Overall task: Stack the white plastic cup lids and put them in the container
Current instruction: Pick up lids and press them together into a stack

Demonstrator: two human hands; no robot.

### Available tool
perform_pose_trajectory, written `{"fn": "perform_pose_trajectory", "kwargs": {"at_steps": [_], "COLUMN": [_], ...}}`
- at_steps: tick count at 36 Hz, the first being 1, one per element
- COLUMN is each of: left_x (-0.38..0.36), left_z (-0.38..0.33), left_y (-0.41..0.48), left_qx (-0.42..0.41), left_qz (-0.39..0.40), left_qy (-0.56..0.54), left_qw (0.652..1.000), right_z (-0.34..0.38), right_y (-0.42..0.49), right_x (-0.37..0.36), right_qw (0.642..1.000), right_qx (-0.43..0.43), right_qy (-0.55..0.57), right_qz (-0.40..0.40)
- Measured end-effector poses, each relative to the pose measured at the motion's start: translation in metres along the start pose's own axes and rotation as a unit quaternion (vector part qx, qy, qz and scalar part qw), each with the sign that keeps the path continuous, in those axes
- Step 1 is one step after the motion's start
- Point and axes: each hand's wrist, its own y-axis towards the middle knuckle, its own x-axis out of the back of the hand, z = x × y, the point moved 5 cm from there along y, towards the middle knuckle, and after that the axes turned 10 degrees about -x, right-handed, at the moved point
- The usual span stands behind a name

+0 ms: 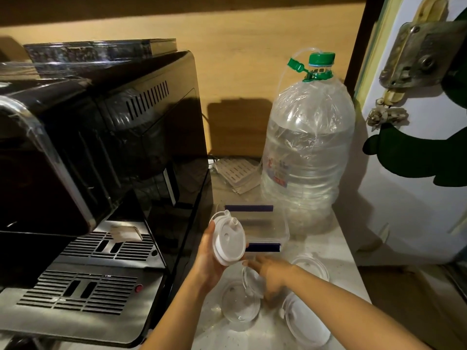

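My left hand (209, 263) holds a small stack of white plastic cup lids (228, 239), tilted on edge above the counter. My right hand (271, 275) reaches down among the loose lids and grips one lid (251, 277) that stands tilted under its fingers. Another lid (240, 305) lies flat just below it. A further lid (312, 266) lies to the right, and one (304, 319) lies near the front. The clear plastic container (267, 223) with dark blue clips stands just behind the stack.
A large black coffee machine (101, 160) with a metal drip tray fills the left side. A big clear water bottle (308, 152) with a green cap stands behind the container. A white wall or door (414, 185) bounds the counter on the right.
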Motion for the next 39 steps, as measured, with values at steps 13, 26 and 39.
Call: {"fn": "perform_pose_trajectory", "kwargs": {"at_steps": [13,26,39], "left_x": [-0.001,-0.004,-0.02], "left_z": [-0.002,-0.003,0.003], "left_y": [0.005,0.022,0.03], "left_qx": [-0.01,-0.035,-0.019], "left_qz": [0.012,-0.027,-0.034], "left_qy": [0.006,0.017,-0.004], "left_qw": [1.0,0.999,0.999], "right_z": [-0.01,-0.044,-0.055], "right_y": [-0.003,-0.049,-0.085], "right_x": [0.008,0.064,0.103], "right_qw": [0.991,0.939,0.655], "right_qx": [0.017,0.054,0.138], "right_qy": [0.13,0.34,0.731], "right_qz": [-0.039,0.012,0.132]}}
